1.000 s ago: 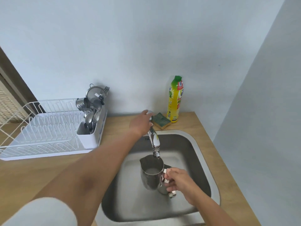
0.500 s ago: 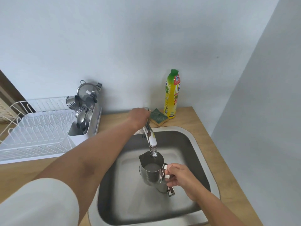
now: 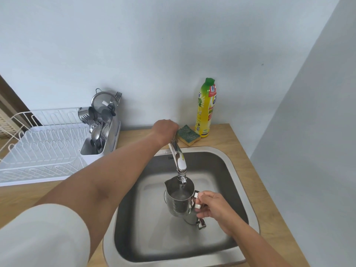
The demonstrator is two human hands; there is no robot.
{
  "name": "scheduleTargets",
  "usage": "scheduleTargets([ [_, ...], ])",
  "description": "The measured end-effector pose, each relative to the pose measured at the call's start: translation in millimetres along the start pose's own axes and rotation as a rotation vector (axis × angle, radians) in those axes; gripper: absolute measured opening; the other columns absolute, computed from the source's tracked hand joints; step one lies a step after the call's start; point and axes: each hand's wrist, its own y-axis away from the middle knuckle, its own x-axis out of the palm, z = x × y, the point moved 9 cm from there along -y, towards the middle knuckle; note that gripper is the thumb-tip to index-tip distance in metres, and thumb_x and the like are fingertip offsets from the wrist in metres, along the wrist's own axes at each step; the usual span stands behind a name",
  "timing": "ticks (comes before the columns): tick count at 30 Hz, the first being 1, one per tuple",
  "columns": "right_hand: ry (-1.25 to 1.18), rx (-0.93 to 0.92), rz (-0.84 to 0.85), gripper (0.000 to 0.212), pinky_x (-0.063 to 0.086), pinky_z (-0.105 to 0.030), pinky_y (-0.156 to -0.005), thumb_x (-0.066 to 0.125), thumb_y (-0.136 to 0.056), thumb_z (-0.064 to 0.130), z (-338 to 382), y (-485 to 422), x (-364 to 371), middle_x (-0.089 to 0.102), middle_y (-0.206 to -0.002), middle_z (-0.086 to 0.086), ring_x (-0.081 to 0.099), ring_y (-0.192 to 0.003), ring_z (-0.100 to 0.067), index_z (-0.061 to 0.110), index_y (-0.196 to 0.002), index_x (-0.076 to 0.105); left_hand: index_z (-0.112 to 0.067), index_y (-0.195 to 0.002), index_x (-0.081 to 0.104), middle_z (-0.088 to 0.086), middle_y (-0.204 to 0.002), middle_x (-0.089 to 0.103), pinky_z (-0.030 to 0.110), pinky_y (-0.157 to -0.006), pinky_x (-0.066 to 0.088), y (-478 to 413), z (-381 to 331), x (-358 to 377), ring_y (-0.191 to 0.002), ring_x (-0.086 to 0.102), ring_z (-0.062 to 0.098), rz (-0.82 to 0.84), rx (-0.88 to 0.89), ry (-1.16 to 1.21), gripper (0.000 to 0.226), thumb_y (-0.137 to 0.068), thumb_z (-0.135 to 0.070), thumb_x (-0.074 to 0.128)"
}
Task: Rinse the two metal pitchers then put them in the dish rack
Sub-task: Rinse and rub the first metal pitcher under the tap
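- The right hand (image 3: 210, 206) grips the handle of a metal pitcher (image 3: 178, 203), fingers curled round it and thumb on top; the pitcher is held upright above the floor of the sink (image 3: 233, 170), its mouth right under the spout of the tap (image 3: 180, 160); a thin stream runs from the spout into it, and water shows inside
- A second pitcher (image 3: 189, 220) sits lower in the sink, just behind and under the first and mostly hidden by it; only part of its body and its handle show beneath the right hand; whether the two touch cannot be told
- The left hand (image 3: 165, 130) reaches across to the back of the sink and closes over the top of the tap, fingers curled down its far side; the lever itself is hidden under the hand; a white sleeve (image 3: 42, 236) covers the upper arm
- The dish rack (image 3: 38, 151), white wire on a white tray, stands on the wooden tabletop (image 3: 28, 195) to the left of the sink; the cutlery holder (image 3: 100, 143) at its end nearer the sink is packed with spoons, forks, a small strainer and a metal cup
- A green and yellow sponge (image 3: 188, 134) lies on the tabletop behind the sink, just right of the left hand; a yellow bottle (image 3: 206, 108) with a green cap stands upright just beside it, in front of the pale wall (image 3: 173, 45)
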Motion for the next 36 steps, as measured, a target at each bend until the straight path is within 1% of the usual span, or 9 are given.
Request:
scheduleTargets([
  [5,0.003,0.007,0.001,0.031,0.056,-0.036,-0.073,0.051,-0.100,0.018,-1.9,1.1,1.3,0.062,-0.079,-0.002,0.061,-0.073,-0.022,0.014,-0.073,0.065,-0.024,-0.128,0.061,0.004,-0.125,0.066,0.038,-0.079,0.052,4.5,4.3,-6.8,-0.110,0.063,0.028,-0.020,-0.054,0.198,0.034,-0.097,-0.014,0.048],
  [10,0.000,0.008,0.003,0.030,0.056,-0.036,-0.073,0.051,-0.100,0.018,-3.1,1.1,2.8,0.062,-0.078,-0.002,0.061,-0.072,-0.021,0.013,-0.074,0.065,-0.032,-0.135,0.058,-0.004,-0.136,0.061,0.037,-0.102,0.047,41.5,30.8,-19.7,-0.125,0.057,0.020,-0.110,-0.307,0.795,0.041,-0.094,-0.027,0.051],
  [15,0.014,0.008,0.022,0.031,0.056,-0.036,-0.072,0.051,-0.099,0.017,-2.1,-0.2,7.0,0.063,-0.082,-0.003,0.062,-0.073,-0.022,0.013,-0.073,0.065,-0.022,-0.137,0.052,0.002,-0.133,0.059,0.021,-0.080,0.049,125.3,11.4,22.3,-0.113,0.056,0.012,0.246,-0.335,1.240,0.055,-0.089,0.004,0.043],
  [18,0.020,0.001,0.040,0.031,0.057,-0.032,-0.068,0.050,-0.100,0.016,0.3,1.4,10.1,0.062,-0.084,-0.005,0.061,-0.077,-0.025,0.014,-0.073,0.065,-0.026,-0.151,0.032,0.003,-0.152,0.042,0.030,-0.108,0.038,186.6,-21.8,55.1,-0.140,0.037,0.016,0.556,-0.184,1.366,0.081,-0.083,0.009,0.058],
  [20,0.027,-0.006,0.045,0.031,0.056,-0.032,-0.066,0.050,-0.099,0.015,2.8,2.3,11.0,0.061,-0.084,-0.006,0.060,-0.079,-0.028,0.013,-0.072,0.065,-0.033,-0.154,0.024,-0.004,-0.157,0.032,0.033,-0.117,0.025,213.2,-37.4,73.8,-0.145,0.025,0.011,0.601,-0.146,1.410,0.099,-0.075,-0.004,0.077],
  [24,0.040,-0.006,0.056,0.029,0.057,-0.032,-0.066,0.050,-0.100,0.014,6.5,3.8,11.6,0.061,-0.082,-0.005,0.061,-0.077,-0.030,0.011,-0.074,0.064,-0.038,-0.146,0.030,-0.014,-0.148,0.042,0.027,-0.118,0.022,229.9,-59.3,84.3,-0.140,0.034,0.003,0.370,-0.193,1.494,0.119,-0.049,-0.036,0.098],
  [27,0.064,-0.013,0.072,0.032,0.057,-0.032,-0.066,0.049,-0.100,0.015,7.8,4.7,10.6,0.060,-0.083,-0.007,0.062,-0.078,-0.032,0.011,-0.073,0.065,-0.036,-0.137,0.037,-0.015,-0.130,0.056,0.023,-0.110,0.037,230.9,-66.1,88.7,-0.125,0.051,0.002,0.222,-0.309,1.569,0.108,-0.049,-0.023,0.099],
  [30,0.088,-0.012,0.086,0.032,0.056,-0.030,-0.063,0.048,-0.101,0.017,6.2,6.1,8.4,0.060,-0.086,-0.009,0.063,-0.080,-0.031,0.012,-0.073,0.065,-0.037,-0.132,0.041,-0.016,-0.123,0.061,0.034,-0.108,0.044,232.0,-67.7,90.3,-0.119,0.054,0.002,0.129,-0.387,1.533,0.100,-0.049,-0.027,0.096],
  [36,0.077,-0.028,0.084,0.024,0.055,-0.029,-0.062,0.050,-0.101,0.029,11.8,16.2,3.6,0.067,-0.091,-0.007,0.069,-0.079,-0.023,0.011,-0.093,0.064,-0.033,-0.132,0.041,-0.022,-0.120,0.059,0.015,-0.096,0.040,237.9,-67.1,80.5,-0.114,0.051,-0.009,0.037,-0.417,1.473,0.090,-0.058,-0.023,0.092],
])
